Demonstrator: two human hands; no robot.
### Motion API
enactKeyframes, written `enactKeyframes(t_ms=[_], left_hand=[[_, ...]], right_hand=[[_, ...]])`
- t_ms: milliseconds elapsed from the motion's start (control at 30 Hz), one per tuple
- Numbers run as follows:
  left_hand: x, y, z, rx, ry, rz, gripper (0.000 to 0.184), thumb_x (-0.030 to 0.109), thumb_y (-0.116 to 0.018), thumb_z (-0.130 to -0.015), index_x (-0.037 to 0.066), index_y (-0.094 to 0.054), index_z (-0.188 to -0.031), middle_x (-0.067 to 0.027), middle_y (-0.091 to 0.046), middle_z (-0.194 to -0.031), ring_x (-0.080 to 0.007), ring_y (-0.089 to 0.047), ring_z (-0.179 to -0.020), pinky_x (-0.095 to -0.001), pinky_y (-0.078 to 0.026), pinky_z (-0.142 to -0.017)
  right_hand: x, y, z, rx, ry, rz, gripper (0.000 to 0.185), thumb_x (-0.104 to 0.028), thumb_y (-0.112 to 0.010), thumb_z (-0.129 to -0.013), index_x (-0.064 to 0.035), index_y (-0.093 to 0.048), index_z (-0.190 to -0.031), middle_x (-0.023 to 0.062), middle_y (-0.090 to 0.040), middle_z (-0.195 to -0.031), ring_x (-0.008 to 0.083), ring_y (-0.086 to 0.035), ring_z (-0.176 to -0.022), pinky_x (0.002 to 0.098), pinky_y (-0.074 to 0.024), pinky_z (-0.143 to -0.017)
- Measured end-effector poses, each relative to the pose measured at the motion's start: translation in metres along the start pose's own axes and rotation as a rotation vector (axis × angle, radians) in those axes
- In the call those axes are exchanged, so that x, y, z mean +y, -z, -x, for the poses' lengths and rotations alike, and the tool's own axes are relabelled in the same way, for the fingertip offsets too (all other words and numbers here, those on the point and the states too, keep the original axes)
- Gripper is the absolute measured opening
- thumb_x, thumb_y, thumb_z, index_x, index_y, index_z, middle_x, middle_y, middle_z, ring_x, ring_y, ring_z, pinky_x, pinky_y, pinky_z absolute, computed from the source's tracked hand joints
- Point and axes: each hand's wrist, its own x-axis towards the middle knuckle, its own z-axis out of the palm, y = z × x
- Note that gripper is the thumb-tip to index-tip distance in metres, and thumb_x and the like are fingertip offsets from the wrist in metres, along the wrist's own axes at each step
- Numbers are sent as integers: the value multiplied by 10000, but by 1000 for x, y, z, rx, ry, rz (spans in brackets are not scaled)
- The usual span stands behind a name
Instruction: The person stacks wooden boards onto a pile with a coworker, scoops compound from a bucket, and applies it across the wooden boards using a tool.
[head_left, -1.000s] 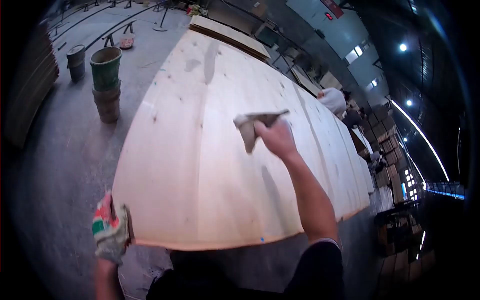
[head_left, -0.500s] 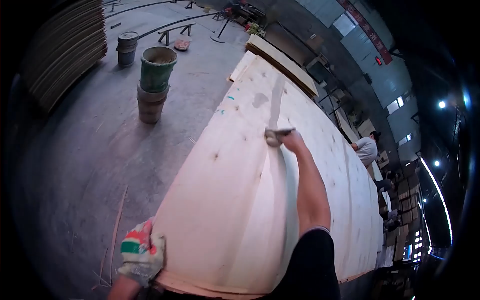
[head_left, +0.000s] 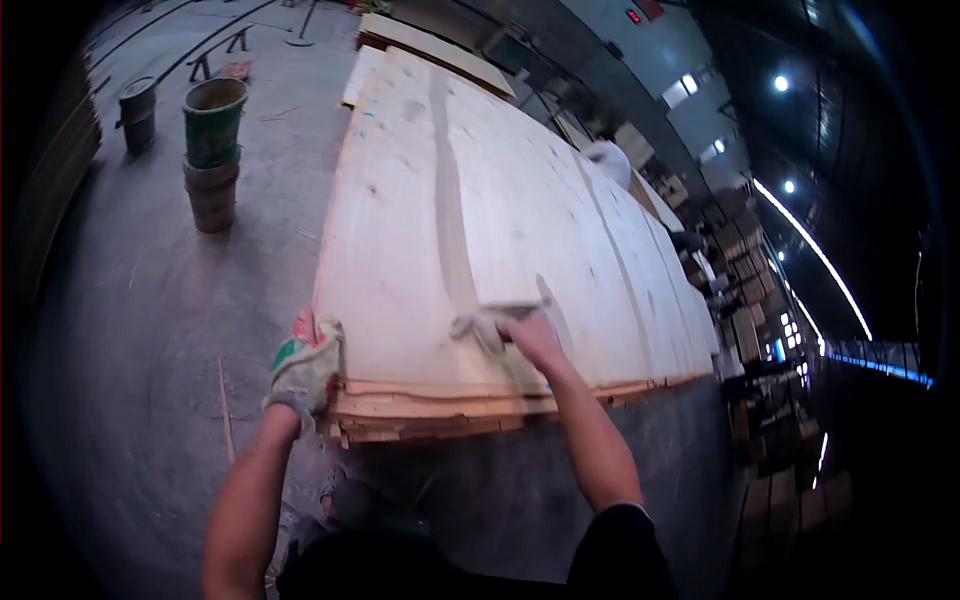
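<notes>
My bare right hand point(head_left: 532, 336) is closed around a broad scraper point(head_left: 508, 310) with greyish paste on it, low over the near part of a pale wood sheet point(head_left: 400, 250). Motion blurs the tool. A long grey-brown strip of paste point(head_left: 449, 200) runs from the sheet's far end to the scraper. At the near left corner, my gloved left hand point(head_left: 306, 365) has its fingers closed on the sheet's edge. The sheet lies on a stack of layers point(head_left: 430, 415), whose rough edges show at the front.
A green bucket point(head_left: 213, 125) sits in a brown bucket point(head_left: 211, 195) on the floor at left, with a grey bucket point(head_left: 138, 115) behind. Beyond the stack's right side a person point(head_left: 608, 162) bends over. More boards point(head_left: 435, 50) lie at the far end.
The scraper in my right hand has come toward me down the sheet, with a long paste strip now behind it. My left hand remains at the near left corner. The camera view has shifted.
</notes>
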Motion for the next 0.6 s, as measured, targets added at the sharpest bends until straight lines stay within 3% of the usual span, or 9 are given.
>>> enactKeyframes(t_ms=[67, 100, 133, 200, 300, 333, 433, 500, 600], left_hand=[[2, 0, 4, 31, 14, -68, 547, 394, -488, -972, 21, -419, -1366, -285, -588, -1167, -452, -574, -1087, -443, -451, -936], [-2, -1, 5, 23, 19, -74, 547, 394, -488, -972, 21, -419, -1366, -285, -588, -1167, -452, -574, -1087, -443, -451, -936], [-7, -3, 3, 25, 11, -81, 553, 384, -486, -978, 13, -407, -1381, -271, -575, -1208, -431, -563, -1125, -423, -441, -960], [12, 4, 5, -15, 51, 14, 555, 354, -489, -995, -5, -389, -1407, -211, -532, -1311, -323, -533, -1213, -361, -416, -1012], [-1, 16, -1, -142, 10, 238, 525, 325, -504, -1002, 2, -404, -1403, -184, -521, -1315, -262, -529, -1188, -349, -423, -1000], [2, 28, -3, -223, -7, 284, 502, 306, -525, -1001, 8, -424, -1392, -137, -551, -1260, -214, -537, -1124, -336, -446, -964], [-1, 43, -17, -430, 121, 549, 491, 283, -569, -968, 27, -455, -1371, -141, -597, -1154, -206, -562, -1039, -333, -473, -906], [-36, 27, -25, -427, 143, 480, 595, 318, -587, -954, 30, -402, -1440, -163, -590, -1214, -208, -567, -1065, -313, -476, -899], [-47, 41, -34, -601, 127, 237, 761, 457, -570, -935, 17, -312, -1500, -223, -531, -1362, -259, -535, -1228, -318, -445, -996]], right_hand=[[-1, -16, -26, -99, -27, -661, 176, -109, -680, -763, 47, -696, -842, 49, -649, -748, 123, -623, -688, 294, -491, -584], [-14, -32, -37, 12, -35, -540, 220, -136, -658, -772, 53, -701, -877, 93, -677, -784, 159, -646, -718, 318, -508, -618], [-20, -48, -56, 122, 6, -37, 295, -208, -634, -790, 43, -706, -929, 159, -714, -865, 262, -671, -748, 356, -521, -679], [-70, -46, -45, 124, 126, 134, 344, -303, -617, -833, -25, -717, -1009, 180, -714, -977, 350, -672, -830, 388, -526, -751], [-45, -38, -36, 13, 434, 207, 274, -275, -568, -883, -62, -733, -938, 163, -713, -949, 339, -678, -919, 413, -538, -812], [-49, -23, -11, -153, 354, 286, 220, -233, -555, -913, -103, -732, -932, 128, -705, -963, 340, -663, -928, 428, -533, -799], [-16, -33, 59, -3, 508, 282, 170, -188, -665, -864, -100, -719, -999, 140, -675, -889, 370, -636, -819, 436, -517, -715], [-46, -45, 94, 39, 342, 201, 143, -158, -653, -857, -86, -722, -960, 160, -681, -908, 379, -642, -879, 450, -524, -739], [-97, -42, 101, -250, -173, -88, 254, -189, -636, -882, -15, -721, -1046, 105, -730, -992, 196, -687, -940, 343, -515, -795]])
